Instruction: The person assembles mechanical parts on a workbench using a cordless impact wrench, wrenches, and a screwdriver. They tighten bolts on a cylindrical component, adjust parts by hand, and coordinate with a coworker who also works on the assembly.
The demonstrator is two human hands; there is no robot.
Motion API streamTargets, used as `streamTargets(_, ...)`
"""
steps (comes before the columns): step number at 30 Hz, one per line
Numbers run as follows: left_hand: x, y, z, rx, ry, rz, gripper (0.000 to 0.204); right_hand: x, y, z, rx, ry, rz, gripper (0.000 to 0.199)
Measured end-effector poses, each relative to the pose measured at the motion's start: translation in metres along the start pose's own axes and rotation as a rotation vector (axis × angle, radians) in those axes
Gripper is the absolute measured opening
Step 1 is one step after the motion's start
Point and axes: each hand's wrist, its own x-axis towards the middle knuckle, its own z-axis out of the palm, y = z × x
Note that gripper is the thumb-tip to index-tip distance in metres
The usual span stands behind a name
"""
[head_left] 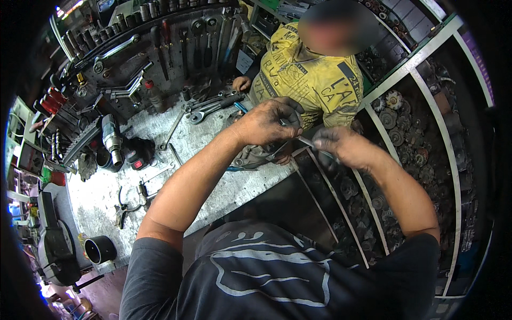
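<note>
Both of my hands are raised over the front right edge of the workbench, their fingers darkened with grease. My left hand point(273, 124) is closed, fingers curled round one end of a slim metal tool point(306, 141). My right hand point(344, 146) pinches the other end; its lower fingers are blurred. The tool's exact kind is hidden by my fingers. Just beneath, a grey metal machine part point(253, 159) lies at the bench edge, partly covered by my left hand and forearm.
Across the bench corner stands a person in a yellow shirt point(312, 80). The metal-topped workbench point(213, 189) carries a ratchet point(197, 117), pliers point(124, 207), a cordless impact wrench point(111, 137), and a red-capped bottle point(154, 97). A vise point(56, 242) sits left; shelved metal parts point(396, 120) fill the right.
</note>
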Motion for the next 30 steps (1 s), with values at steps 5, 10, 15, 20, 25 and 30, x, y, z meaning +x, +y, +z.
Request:
streamTargets(5,-0.001,-0.002,0.001,-0.051,0.011,0.043,0.025,-0.009,0.005,0.039,0.818,-0.128,0.031,0.032)
streamTargets(10,0.001,0.000,-0.005,-0.089,-0.092,-0.026,0.028,0.019,-0.007,-0.018,-0.531,0.050,-0.261,0.038)
streamTargets(15,-0.002,0.008,-0.007,-0.190,-0.076,-0.059,0.046,0.024,-0.001,-0.040,-0.557,0.030,-0.290,0.041)
streamTargets(20,-0.020,0.010,0.005,-0.369,0.306,-0.077,0.061,-0.016,0.029,-0.012,0.112,0.071,-0.234,0.046)
streamTargets(25,-0.091,0.031,0.030,-0.193,0.261,-0.046,0.057,-0.019,0.049,0.071,0.060,0.033,-0.326,0.031)
streamTargets(30,-0.158,0.040,0.084,0.022,0.379,-0.044,0.025,0.027,0.053,0.161,0.017,0.088,-0.602,0.020)
